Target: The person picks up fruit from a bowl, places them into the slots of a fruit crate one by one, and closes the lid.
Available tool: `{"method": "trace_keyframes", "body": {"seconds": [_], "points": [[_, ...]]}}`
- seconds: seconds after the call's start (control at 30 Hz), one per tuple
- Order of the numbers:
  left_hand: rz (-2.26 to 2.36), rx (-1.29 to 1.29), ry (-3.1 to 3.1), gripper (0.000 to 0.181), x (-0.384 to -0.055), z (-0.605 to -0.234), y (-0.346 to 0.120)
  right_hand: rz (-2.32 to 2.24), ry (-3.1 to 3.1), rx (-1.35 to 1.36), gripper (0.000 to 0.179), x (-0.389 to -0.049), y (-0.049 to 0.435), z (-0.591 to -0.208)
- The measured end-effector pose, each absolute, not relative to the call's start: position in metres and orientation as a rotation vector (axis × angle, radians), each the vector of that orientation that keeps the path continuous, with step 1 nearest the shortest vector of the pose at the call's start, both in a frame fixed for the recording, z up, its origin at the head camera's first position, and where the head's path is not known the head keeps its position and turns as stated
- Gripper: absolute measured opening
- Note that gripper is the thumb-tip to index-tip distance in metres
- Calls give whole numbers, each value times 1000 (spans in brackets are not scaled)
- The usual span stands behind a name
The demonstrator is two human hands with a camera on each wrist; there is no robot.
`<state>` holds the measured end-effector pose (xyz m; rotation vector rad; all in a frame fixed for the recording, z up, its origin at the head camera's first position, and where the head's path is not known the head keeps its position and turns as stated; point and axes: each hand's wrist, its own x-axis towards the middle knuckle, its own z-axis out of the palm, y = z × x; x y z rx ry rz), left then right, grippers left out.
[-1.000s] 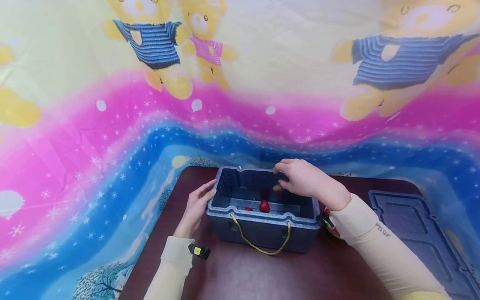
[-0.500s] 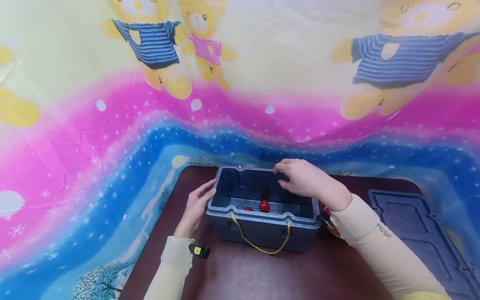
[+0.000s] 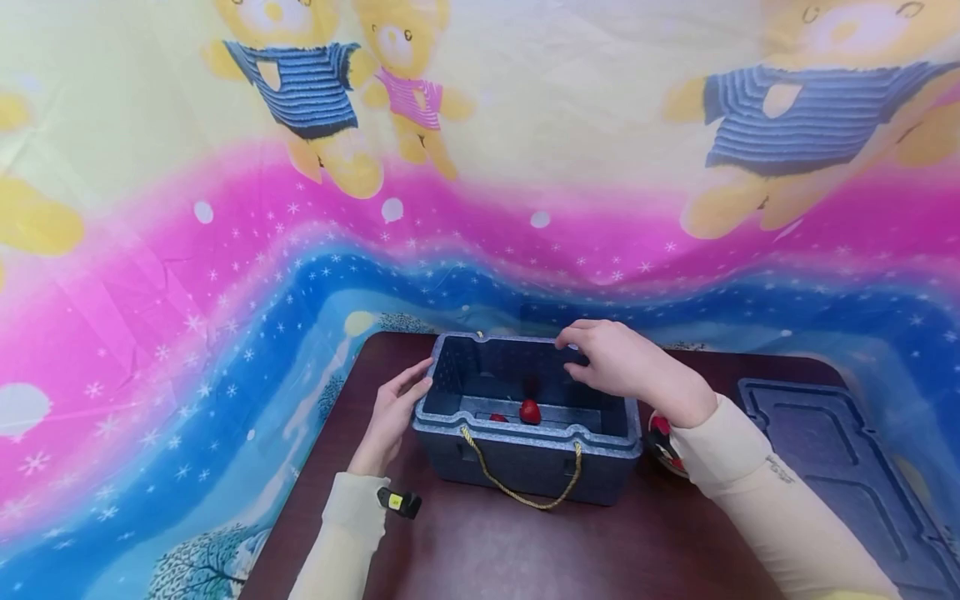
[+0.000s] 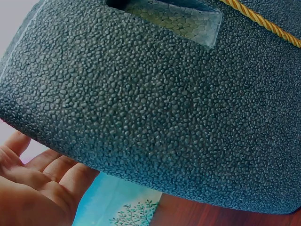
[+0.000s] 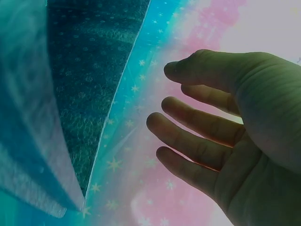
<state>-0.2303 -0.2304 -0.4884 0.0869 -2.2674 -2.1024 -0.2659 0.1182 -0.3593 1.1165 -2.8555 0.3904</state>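
A dark grey foam box (image 3: 517,467) stands without its lid on the table, a gold rope handle (image 3: 517,497) hanging down its front. Inside lies a red strawberry (image 3: 529,412), with part of another red piece (image 3: 497,417) beside it; the rest of the floor is hidden by the front wall. My left hand (image 3: 393,417) rests against the box's left end, fingers extended, thumb near the rim. Over the right rear of the box hovers my right hand (image 3: 618,358), its fingers loosely bent and apart, holding nothing, as the right wrist view confirms for this hand (image 5: 225,127).
A bowl (image 3: 663,450) with red and dark things sits right of the box, partly behind my right sleeve. The grey lid (image 3: 832,458) lies on the table's right side. Behind the brown table (image 3: 480,550) hangs a printed bear cloth (image 3: 480,167).
A strawberry with a green top, seen just below my right hand a second ago, dropped into the box out of sight. My right hand has since shifted slightly right. The left hand stays put.
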Motion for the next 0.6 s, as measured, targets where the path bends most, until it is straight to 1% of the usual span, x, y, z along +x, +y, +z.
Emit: {"method": "trace_keyframes", "body": {"seconds": [0.3, 0.6], "points": [[-2117, 91, -2264, 44, -231, -490, -230, 515, -2781, 1022, 32, -265, 152, -364], [-2114, 96, -2266, 44, -231, -488, -230, 586, -2797, 774, 33, -260, 202, -372]]}}
